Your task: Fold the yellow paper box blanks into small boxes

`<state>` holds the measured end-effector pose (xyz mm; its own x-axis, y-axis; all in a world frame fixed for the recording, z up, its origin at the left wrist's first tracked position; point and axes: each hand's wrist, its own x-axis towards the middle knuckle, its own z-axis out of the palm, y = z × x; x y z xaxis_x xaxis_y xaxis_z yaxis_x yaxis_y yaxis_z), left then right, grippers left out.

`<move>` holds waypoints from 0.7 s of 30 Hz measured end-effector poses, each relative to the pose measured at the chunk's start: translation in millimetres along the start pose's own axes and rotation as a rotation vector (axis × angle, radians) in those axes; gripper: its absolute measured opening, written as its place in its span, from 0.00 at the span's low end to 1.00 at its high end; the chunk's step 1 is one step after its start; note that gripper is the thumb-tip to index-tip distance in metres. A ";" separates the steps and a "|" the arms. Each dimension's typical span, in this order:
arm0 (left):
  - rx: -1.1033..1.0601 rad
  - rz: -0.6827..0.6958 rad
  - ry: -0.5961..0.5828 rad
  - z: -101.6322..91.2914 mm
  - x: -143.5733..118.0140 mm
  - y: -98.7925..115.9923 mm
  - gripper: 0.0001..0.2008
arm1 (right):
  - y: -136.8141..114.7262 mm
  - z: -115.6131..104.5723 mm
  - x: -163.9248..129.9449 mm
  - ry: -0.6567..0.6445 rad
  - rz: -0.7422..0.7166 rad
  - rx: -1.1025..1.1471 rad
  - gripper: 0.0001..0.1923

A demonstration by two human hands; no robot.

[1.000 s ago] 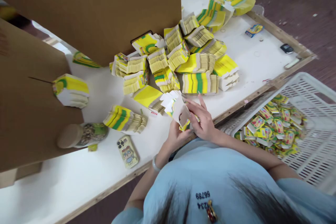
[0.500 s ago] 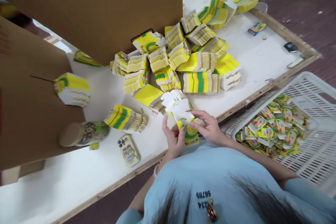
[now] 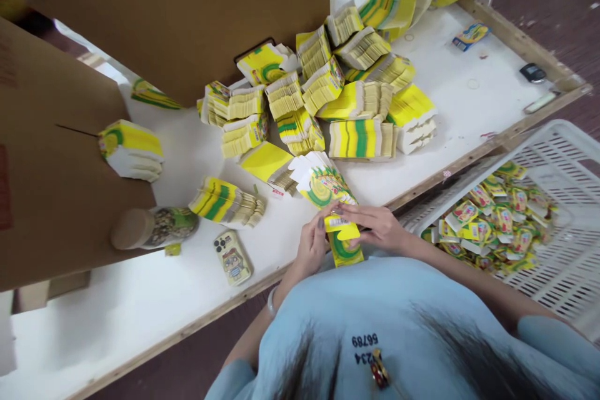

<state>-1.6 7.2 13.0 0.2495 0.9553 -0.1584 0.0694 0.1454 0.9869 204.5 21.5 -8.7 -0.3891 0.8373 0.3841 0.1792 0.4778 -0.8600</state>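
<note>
Holding one small carton (image 3: 344, 239) at lower centre: left hand (image 3: 312, 249) and right hand (image 3: 382, 229) pinch its sides, long axis pointing toward the body.

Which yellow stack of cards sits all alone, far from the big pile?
The stack at the table's left, beside the brown cardboard; the others crowd together.

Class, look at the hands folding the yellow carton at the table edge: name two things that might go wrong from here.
1. The small carton, held by the left hand and right hand, overhangs the table edge; a slip might drop it.
2. The fanned stack of flat cartons lies close to both hands; an elbow or wrist could scatter it.
</note>
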 end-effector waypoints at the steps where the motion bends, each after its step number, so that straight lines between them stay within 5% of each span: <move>1: 0.050 -0.006 -0.030 -3.1 1.3 2.9 0.28 | -1.9 -2.8 0.0 -0.036 0.034 0.036 0.25; 8: 0.201 -0.071 -0.087 -8.8 4.8 6.0 0.32 | -24.8 1.5 9.2 -0.155 0.560 0.457 0.28; 14: 0.225 -0.086 -0.131 -8.0 8.0 9.5 0.30 | -19.1 -14.4 12.4 -0.219 0.592 0.702 0.28; 18: 0.361 0.044 -0.207 -16.4 24.1 12.1 0.24 | -13.8 -12.0 11.8 -0.255 0.602 0.804 0.26; 21: 0.555 0.268 0.007 -35.3 54.0 10.5 0.22 | -13.0 -22.2 4.8 -0.088 0.674 0.684 0.25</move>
<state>-21.5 69.5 15.8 0.3214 0.9421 0.0955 0.4979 -0.2539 0.8292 220.4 25.2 11.7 -0.4684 0.8429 -0.2650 -0.1647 -0.3780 -0.9110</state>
